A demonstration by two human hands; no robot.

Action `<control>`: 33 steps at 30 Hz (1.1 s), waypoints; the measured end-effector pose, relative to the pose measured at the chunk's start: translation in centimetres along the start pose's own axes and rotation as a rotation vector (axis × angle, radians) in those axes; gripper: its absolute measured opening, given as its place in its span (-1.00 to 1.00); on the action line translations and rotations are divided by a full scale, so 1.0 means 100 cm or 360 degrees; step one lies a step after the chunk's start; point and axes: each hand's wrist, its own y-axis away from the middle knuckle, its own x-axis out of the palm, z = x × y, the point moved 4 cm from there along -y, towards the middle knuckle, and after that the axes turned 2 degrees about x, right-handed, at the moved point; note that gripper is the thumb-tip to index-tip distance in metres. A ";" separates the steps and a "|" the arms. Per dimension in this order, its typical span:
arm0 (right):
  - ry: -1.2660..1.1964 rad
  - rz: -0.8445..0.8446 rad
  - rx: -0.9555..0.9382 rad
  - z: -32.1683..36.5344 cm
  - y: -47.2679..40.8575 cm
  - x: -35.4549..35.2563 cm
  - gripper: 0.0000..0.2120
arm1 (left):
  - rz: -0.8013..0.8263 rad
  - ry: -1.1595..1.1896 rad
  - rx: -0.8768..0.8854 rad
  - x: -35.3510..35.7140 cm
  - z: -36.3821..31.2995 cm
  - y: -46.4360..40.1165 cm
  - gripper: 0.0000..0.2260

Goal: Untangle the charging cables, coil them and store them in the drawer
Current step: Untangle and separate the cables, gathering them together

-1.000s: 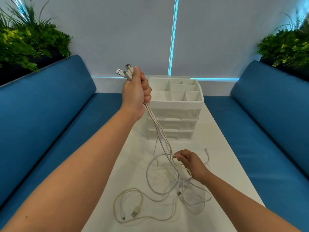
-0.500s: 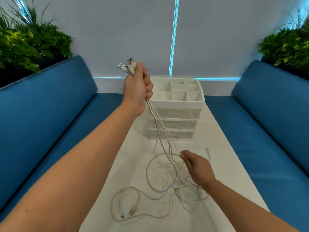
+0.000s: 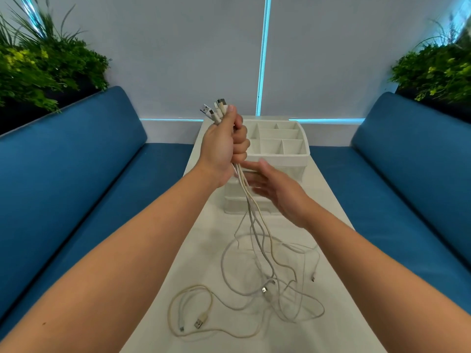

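Note:
My left hand [image 3: 224, 146] is raised in a fist and grips a bundle of white charging cables [image 3: 254, 220] near their USB plugs [image 3: 215, 109], which stick out above the thumb. The cables hang down from the fist to a loose tangle [image 3: 270, 284] on the white table [image 3: 204, 250]. My right hand [image 3: 277, 189] is open with fingers straight, just below the fist and beside the hanging strands; it is blurred. A separate cream cable [image 3: 193, 309] lies looped at the near left. Behind the hands stands the white drawer organiser [image 3: 283, 161], its drawers closed.
The organiser's top tray [image 3: 277, 141] has several open compartments. Blue sofas [image 3: 63, 174] flank the narrow table on both sides. Green plants [image 3: 38, 67] stand behind each sofa back. A pale wall with a lit strip [image 3: 262, 54] closes the far end.
My right hand let go of the strands low over the table, opened and rose to just under my left fist. The left hand keeps its grip at about the same height.

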 end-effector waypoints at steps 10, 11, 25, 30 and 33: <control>-0.0064 -0.0048 0.0009 -0.003 0.003 0.015 -0.60 | 0.0200 -0.0033 -0.0035 0.006 -0.013 0.000 -0.65; 0.0004 -0.0101 -0.0038 -0.004 0.003 0.015 -0.61 | 0.0178 -0.0053 -0.0028 0.004 -0.012 -0.001 -0.65; -0.0120 -0.0066 -0.0078 -0.023 0.010 0.016 -0.75 | 0.0007 -0.0031 -0.0071 -0.005 0.006 -0.003 -0.68; 0.0084 0.0050 -0.0067 -0.030 0.015 0.017 -0.72 | 0.0089 -0.0041 -0.0215 -0.007 0.010 0.001 -0.71; 0.0105 -0.0008 -0.0020 -0.032 0.016 0.012 -0.72 | 0.0088 -0.0052 -0.0214 -0.009 0.013 0.001 -0.68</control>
